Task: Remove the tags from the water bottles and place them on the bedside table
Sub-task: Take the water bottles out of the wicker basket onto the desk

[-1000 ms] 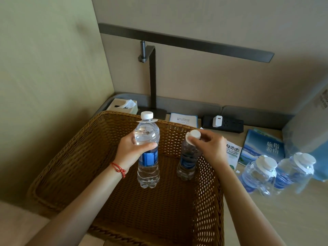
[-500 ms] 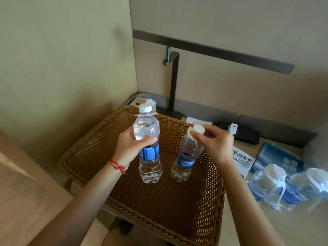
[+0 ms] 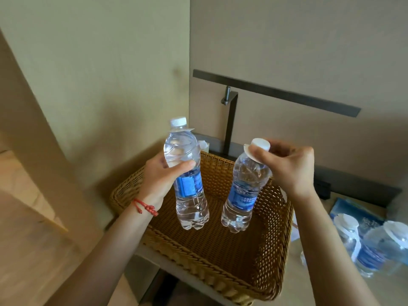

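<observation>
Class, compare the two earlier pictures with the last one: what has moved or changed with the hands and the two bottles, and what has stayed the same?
Both bottles have been lifted higher above the basket. The left hand still grips the left bottle round its middle; the right hand still pinches the cap end of the right bottle, which stays tilted. Nothing was let go. The paper tags are still on both necks, and the other bottles still sit on the table.

You see soft, even daylight, moderately bright, with no hard glare. The two bottles [image 3: 375, 246] at four o'clock smear with motion blur. Wide-angle distortion bends the wall edges at nine o'clock. A faint shadow sits inside the basket [image 3: 220, 246].
</observation>
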A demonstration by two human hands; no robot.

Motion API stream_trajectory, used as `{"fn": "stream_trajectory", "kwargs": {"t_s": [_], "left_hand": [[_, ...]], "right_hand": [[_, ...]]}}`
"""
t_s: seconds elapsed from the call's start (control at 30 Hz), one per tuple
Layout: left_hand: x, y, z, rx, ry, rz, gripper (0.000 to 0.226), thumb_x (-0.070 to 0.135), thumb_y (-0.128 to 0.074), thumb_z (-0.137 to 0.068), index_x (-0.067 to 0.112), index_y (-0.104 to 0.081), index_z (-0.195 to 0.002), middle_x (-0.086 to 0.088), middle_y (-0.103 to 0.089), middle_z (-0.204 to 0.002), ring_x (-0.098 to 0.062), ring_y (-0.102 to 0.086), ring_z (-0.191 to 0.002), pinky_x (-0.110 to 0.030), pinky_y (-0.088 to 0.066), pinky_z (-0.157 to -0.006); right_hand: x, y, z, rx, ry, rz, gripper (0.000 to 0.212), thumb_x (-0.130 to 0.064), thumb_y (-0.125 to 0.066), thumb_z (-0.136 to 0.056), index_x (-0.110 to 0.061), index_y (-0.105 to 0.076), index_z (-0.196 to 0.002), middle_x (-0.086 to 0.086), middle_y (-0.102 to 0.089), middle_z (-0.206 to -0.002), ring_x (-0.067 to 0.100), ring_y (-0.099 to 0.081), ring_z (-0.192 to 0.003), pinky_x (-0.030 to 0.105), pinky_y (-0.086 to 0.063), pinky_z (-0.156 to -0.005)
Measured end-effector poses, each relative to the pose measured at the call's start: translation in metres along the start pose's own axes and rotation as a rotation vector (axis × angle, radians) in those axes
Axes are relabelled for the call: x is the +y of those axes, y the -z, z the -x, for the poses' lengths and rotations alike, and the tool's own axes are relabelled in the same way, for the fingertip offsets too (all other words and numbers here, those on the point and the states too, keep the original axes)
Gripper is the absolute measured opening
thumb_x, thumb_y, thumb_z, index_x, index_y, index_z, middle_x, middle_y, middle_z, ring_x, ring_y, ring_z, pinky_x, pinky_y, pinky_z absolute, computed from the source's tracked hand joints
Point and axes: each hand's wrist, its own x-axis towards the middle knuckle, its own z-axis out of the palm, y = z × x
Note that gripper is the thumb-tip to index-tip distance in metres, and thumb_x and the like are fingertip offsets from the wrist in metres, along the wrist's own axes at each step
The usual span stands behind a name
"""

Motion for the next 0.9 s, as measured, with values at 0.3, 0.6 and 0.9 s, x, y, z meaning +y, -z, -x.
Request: {"fn": "stream_trajectory", "kwargs": {"t_s": [0.3, 0.6, 0.9], "left_hand": [[0.043, 0.049, 0.069, 0.068, -0.065, 0.026, 0.041, 0.031, -0.080, -0.052, 0.022, -0.070, -0.091, 0.006, -0.074, -0.088, -0.011, -0.069, -0.084, -0.019, -0.053, -0.063], [0.060, 0.089, 0.158, 0.165, -0.005, -0.008, 0.045, 0.039, -0.078, -0.048, 0.024, -0.071, -0.090, 0.005, -0.074, -0.088, -0.012, -0.069, -0.084, -0.020, -0.052, -0.063], [0.063, 0.090, 0.238, 0.246, 0.046, -0.083, 0.045, 0.042, -0.078, -0.048, 0.026, -0.071, -0.089, 0.006, -0.074, -0.090, -0.012, -0.068, -0.087, -0.021, -0.052, -0.067]], "right_hand": [[-0.078, -0.011, 0.039, -0.040, 0.043, -0.122, 0.010, -0.030, -0.072, -0.070, -0.025, -0.069, -0.078, -0.014, -0.069, -0.074, 0.000, -0.067, -0.063, 0.011, -0.049, -0.052], [-0.123, -0.026, 0.113, -0.127, -0.036, -0.189, 0.019, -0.040, -0.070, -0.061, -0.028, -0.069, -0.077, -0.020, -0.071, -0.068, 0.003, -0.068, -0.066, 0.015, -0.053, -0.056], [-0.134, -0.016, 0.168, -0.212, -0.011, -0.233, 0.025, -0.043, -0.070, -0.064, -0.025, -0.070, -0.081, -0.017, -0.072, -0.075, 0.005, -0.069, -0.073, 0.014, -0.052, -0.058]]}}
